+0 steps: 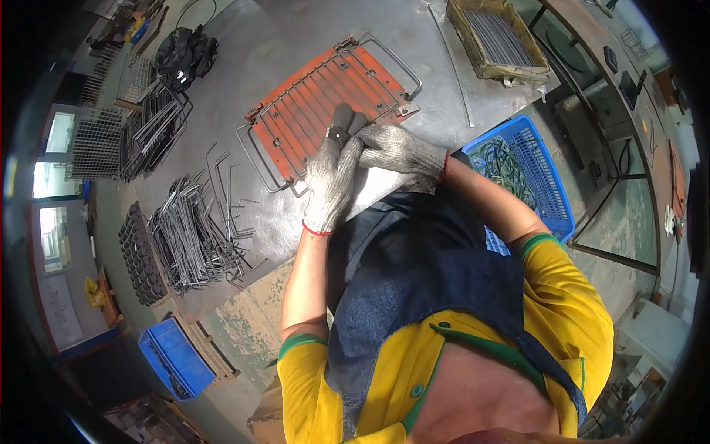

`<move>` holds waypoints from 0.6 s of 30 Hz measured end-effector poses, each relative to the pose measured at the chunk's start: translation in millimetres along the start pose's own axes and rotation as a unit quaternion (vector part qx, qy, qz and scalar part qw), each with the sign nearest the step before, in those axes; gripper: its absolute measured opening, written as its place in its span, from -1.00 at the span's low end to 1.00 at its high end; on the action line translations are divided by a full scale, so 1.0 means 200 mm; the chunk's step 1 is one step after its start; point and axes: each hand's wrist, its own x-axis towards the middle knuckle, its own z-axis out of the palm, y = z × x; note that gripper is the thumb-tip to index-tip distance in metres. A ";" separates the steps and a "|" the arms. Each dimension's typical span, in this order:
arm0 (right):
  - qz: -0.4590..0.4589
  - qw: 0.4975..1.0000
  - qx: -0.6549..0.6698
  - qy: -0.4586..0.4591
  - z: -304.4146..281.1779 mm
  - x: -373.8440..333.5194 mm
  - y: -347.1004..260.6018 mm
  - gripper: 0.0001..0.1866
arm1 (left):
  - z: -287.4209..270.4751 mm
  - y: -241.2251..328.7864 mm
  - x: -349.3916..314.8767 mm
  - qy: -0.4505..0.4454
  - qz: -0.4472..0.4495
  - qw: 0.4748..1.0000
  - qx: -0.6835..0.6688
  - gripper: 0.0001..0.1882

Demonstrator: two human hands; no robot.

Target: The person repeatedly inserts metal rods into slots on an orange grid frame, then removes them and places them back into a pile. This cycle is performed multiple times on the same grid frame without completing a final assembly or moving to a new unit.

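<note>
Both my hands wear grey knitted gloves with red cuffs and meet at the near edge of an orange plate point(296, 90). On the plate lies a wire rack point(325, 96) of parallel rods, with bent wire handles point(419, 85) at its ends. My left hand point(330, 177) has dark, soiled fingertips pressed together over the plate's near edge. My right hand point(399, 150) reaches in from the right, its fingers closed against the left hand's fingers. Whatever is between the fingers is hidden by the gloves.
Bent wire rods point(192, 237) are heaped on the metal table point(244, 29) at left, beside more wire frames point(151, 129) and a black bag point(185, 59). A box of rods point(494, 41) stands far right. A blue basket point(543, 166) holds green strands; a blue bin point(176, 357) sits lower left.
</note>
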 end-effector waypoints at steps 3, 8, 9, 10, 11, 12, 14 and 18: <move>0.034 0.991 0.127 0.040 0.05 -0.03 0.02 -0.65 | -0.04 0.00 0.04 -0.111 0.065 0.982 -0.137 -0.55; 0.071 0.972 0.224 0.021 0.06 -0.03 0.03 -0.66 | -0.03 0.04 0.04 -0.070 0.005 0.985 -0.157 -0.55; 0.078 0.972 0.222 0.004 0.06 -0.01 0.04 -0.66 | -0.03 0.04 0.05 -0.096 0.017 0.976 -0.197 -0.55; 0.087 0.972 0.218 -0.012 0.06 -0.01 0.05 -0.64 | -0.01 0.05 0.05 -0.075 0.003 0.981 -0.178 -0.56; 0.101 0.972 0.213 -0.017 0.05 -0.01 0.05 -0.63 | 0.01 0.07 0.05 -0.054 -0.012 0.986 -0.158 -0.56; 0.114 0.971 0.209 -0.021 0.05 -0.01 0.05 -0.62 | 0.02 0.09 0.05 -0.033 -0.026 0.989 -0.139 -0.57; 0.116 0.978 0.172 -0.030 0.05 -0.01 0.04 -0.59 | 0.03 0.04 0.04 -0.028 -0.019 0.981 -0.194 -0.56; 0.123 0.983 0.137 -0.015 0.15 -0.04 0.11 -0.59 | -0.01 -0.03 0.02 -0.018 -0.069 0.995 -0.072 -0.60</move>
